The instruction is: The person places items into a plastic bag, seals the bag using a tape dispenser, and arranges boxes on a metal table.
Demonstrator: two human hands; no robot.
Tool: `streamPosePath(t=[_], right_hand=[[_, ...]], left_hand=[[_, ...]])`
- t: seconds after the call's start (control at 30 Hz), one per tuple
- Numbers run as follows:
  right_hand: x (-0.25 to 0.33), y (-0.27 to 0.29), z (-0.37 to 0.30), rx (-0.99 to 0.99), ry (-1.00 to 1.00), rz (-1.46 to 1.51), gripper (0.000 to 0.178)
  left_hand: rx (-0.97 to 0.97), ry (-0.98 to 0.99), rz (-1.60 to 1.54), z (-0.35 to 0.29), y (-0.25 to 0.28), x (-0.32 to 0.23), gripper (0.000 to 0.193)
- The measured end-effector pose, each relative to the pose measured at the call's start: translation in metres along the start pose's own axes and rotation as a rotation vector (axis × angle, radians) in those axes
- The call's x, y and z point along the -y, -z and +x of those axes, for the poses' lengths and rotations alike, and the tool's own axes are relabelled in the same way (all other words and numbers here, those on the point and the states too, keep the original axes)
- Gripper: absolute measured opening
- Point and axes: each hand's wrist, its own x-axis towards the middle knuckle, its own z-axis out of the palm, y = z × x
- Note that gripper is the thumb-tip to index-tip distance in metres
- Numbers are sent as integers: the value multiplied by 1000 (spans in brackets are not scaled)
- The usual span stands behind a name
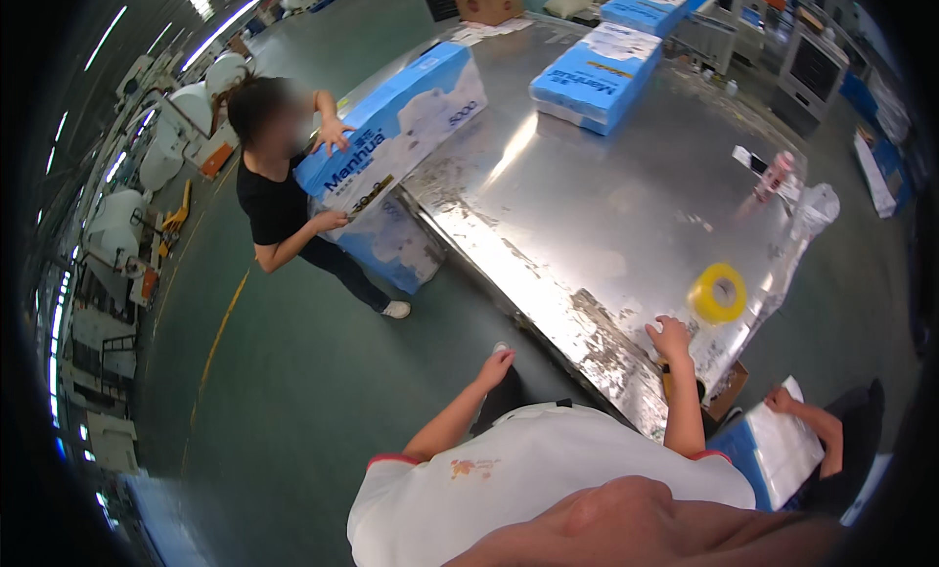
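**Hands at the edge of a steel desk**

Head view: the desk is a broad sheet of brushed steel, shiny, with scuffed and blotchy patches along its near edge. That edge runs on a slant from upper left to lower right, and the wide green floor lies open to its left. The right hand rests on the desk close to the near edge, its grip lying loosely spread on the metal and pinching nothing. Just beside it, up and to the right, sits a yellow tape roll, a smooth ring standing slightly tilted, apart from the fingers. The left hand hangs off the desk over the floor, grip slack and half open, holding nothing.

Much of the middle of the desk is bare. Toward its far side lies a blue pack, a soft-sided oblong block in glossy blue and white wrap. A crumpled clear bag and a small pink bottle sit near the right edge.

At the left corner a person in a black shirt holds a long blue and white pack tilted against the desk edge, one hand on top and one beneath. At lower right another person's hand rests on a white-wrapped bundle below the desk. A brown carton stands at the far end.
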Motion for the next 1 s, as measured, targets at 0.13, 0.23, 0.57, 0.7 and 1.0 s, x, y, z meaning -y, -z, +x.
streamPosePath(t=[0.13, 0.23, 0.57, 0.7, 1.0], right_hand=[[96, -32, 56, -51, 99, 25, 41], [177, -56, 79, 84, 153, 34, 42], [282, -97, 200, 380, 254, 335, 42], [277, -109, 293, 302, 306, 374, 42], [193, -117, 564, -270, 88, 528, 72]], left_hand=[[19, -174, -28, 96, 83, -63, 30], [-16, -164, -15, 146, 144, -57, 29], [-108, -197, 257, 283, 249, -59, 31], [-126, 37, 545, 356, 237, -64, 66], [148, 310, 859, 378, 209, -76, 102]])
